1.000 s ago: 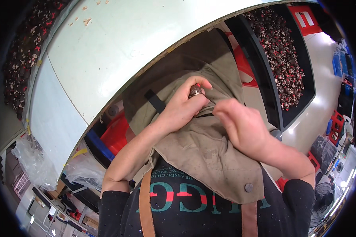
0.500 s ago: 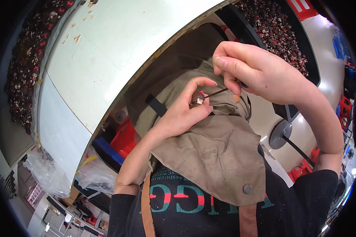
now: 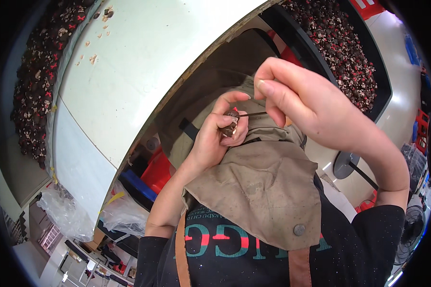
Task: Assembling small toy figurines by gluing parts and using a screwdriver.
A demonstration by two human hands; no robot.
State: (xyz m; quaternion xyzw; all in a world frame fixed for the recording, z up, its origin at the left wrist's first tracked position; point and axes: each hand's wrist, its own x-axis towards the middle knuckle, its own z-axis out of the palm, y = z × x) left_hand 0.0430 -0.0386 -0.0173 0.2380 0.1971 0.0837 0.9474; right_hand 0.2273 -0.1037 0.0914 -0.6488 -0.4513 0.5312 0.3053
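Note:
My left hand (image 3: 210,138) is closed round a small dark brown figure (image 3: 228,130) with cream patches and a red bit on top. The thumb lies across the figure, and the forefinger arches above it. In my right hand (image 3: 304,103), the fingers are curled round a tool with a thin dark shaft (image 3: 254,114). The shaft points left, and its end meets the figure near the red bit; whether it goes in, I cannot tell. The fist hides the tool's handle. Both hands are above the brown apron (image 3: 254,177) over my lap.
A white table (image 3: 129,62) curves along the left, with tan scraps (image 3: 93,59) on it. Many similar small dark figures fill a black bin (image 3: 337,48) at upper right; another pile (image 3: 36,95) lies far left. A clear plastic bag (image 3: 64,213) hangs by the table's lower edge.
My left hand has turned the figure and moved slightly left, and the thumb now crosses it. My right hand has shifted a little left and down; the tool's shaft lies more level.

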